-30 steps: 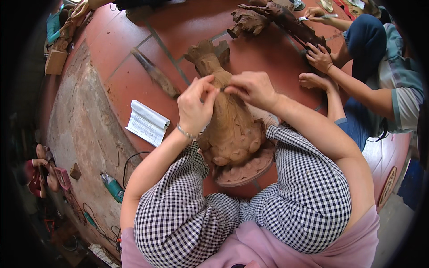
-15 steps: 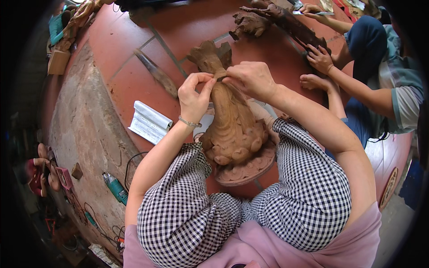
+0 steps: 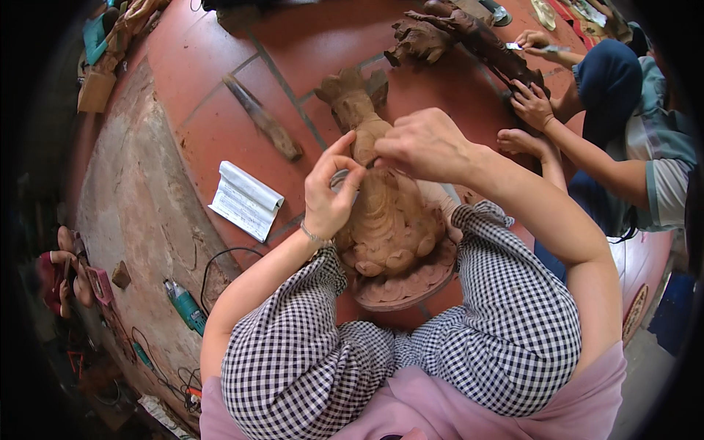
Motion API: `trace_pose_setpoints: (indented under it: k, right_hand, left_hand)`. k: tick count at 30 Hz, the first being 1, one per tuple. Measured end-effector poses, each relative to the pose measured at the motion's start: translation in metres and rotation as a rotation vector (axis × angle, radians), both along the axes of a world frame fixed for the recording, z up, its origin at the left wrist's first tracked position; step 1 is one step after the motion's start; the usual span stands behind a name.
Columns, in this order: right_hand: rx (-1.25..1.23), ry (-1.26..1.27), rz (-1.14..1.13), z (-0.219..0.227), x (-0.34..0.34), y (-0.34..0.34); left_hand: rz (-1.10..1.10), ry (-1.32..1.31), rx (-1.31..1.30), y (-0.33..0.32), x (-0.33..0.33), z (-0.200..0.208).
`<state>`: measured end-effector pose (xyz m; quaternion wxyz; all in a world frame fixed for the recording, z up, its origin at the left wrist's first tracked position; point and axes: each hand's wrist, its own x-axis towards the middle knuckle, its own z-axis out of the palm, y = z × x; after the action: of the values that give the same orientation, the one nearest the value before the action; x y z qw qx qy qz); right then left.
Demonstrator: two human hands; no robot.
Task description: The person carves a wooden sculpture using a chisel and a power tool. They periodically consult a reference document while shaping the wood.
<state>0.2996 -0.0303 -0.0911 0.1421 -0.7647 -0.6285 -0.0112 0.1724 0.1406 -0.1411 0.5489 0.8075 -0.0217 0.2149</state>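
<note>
Here, left fingers (image 3: 349,187) part slightly beside the wooden carving (image 3: 385,220); right fingers (image 3: 394,147) pinch together, contents unclear.

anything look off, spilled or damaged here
Nothing looks spilled or plainly broken. The one mildly odd thing is the paper on the tiled floor: its upper edge curls instead of lying flat. The right hand hides part of the carving, so I can't rule out damage there.

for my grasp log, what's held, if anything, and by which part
Right grip seems to pinch a dark scrap at the carving; by which part is hidden. Left grip: cannot be told.
</note>
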Motion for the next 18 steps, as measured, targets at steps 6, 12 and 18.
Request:
trace_pose_setpoints:
  k: [6, 12, 18]
  right_hand:
    - [0.033, -0.149, -0.085, 0.01, 0.006, 0.011]
    - [-0.084, -0.065, 0.025, 0.011, 0.008, 0.014]
    - [-0.133, -0.145, -0.1, 0.029, 0.001, 0.023]
  left_hand:
    - [0.141, 0.196, -0.233, 0.0, -0.004, -0.008]
    - [0.043, 0.092, -0.245, 0.002, 0.003, -0.009]
    - [0.054, 0.225, -0.33, 0.011, 0.002, -0.011]
